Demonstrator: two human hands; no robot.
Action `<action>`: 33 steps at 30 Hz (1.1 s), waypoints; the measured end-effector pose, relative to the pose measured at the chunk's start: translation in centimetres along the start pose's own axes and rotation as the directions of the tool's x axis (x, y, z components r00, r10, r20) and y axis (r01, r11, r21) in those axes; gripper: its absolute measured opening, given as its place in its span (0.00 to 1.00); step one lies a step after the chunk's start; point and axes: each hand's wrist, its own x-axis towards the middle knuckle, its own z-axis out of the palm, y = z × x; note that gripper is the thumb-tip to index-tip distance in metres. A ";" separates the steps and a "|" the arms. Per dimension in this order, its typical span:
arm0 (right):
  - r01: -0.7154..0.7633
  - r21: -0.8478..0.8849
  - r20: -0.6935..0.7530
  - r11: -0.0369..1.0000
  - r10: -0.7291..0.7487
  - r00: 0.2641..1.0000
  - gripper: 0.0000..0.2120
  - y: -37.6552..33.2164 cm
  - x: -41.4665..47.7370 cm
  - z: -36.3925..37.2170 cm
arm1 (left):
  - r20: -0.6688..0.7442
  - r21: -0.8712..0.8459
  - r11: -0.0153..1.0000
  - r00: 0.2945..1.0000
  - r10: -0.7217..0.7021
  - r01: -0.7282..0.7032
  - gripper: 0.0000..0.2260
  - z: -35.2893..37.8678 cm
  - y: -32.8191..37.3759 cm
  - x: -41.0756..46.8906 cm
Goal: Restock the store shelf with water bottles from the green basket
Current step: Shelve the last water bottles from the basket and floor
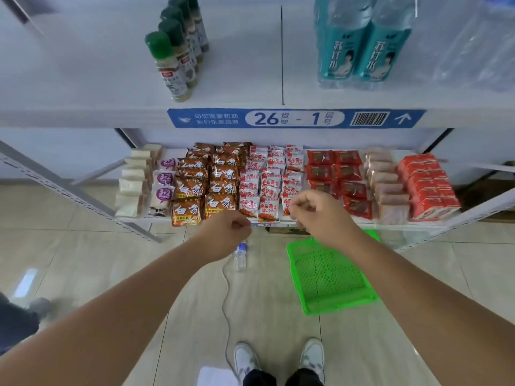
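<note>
A small clear water bottle (pixel 240 257) with a blue cap lies on the floor tiles, just below my left hand (pixel 230 229). That hand is curled into a fist and holds nothing. My right hand (pixel 320 213) hovers in front of the lower shelf's edge, above the green basket (pixel 331 296), with fingers curled and nothing in them. The basket stands on the floor and shows only its mesh bottom. On the upper shelf (pixel 250 79), teal-labelled water bottles (pixel 362 43) stand at the right, with clear wrapped bottles (pixel 473 45) beside them.
A row of green-capped seasoning bottles (pixel 175 48) stands on the upper shelf's left half. The lower shelf is packed with snack packets (pixel 267 179). A thin white cord (pixel 226 291) runs across the floor. My shoes (pixel 278 358) are at the bottom.
</note>
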 end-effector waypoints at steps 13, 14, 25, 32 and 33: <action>-0.159 0.033 0.089 0.987 0.156 0.984 0.05 16.0 8.8 12.0 | 0.075 0.046 0.986 0.984 -0.164 0.161 0.04 12.3 -12.5 12.8; -0.167 0.056 0.093 0.984 0.161 0.983 0.05 18.3 10.1 13.8 | 0.060 0.039 0.983 0.981 -0.184 0.181 0.04 14.0 -14.4 14.3; -0.131 0.119 0.051 0.984 0.126 0.991 0.06 41.5 20.9 30.3 | 0.134 0.161 0.925 0.921 -0.365 0.343 0.11 36.4 -36.1 32.5; -0.156 0.048 0.148 0.987 0.147 0.978 0.05 47.0 22.8 34.0 | 0.112 0.276 0.871 0.886 -0.450 0.407 0.08 42.3 -43.9 38.9; -0.156 0.050 0.139 0.987 0.148 0.979 0.05 47.5 22.8 34.1 | 0.087 0.257 0.865 0.881 -0.466 0.432 0.11 42.7 -44.7 39.2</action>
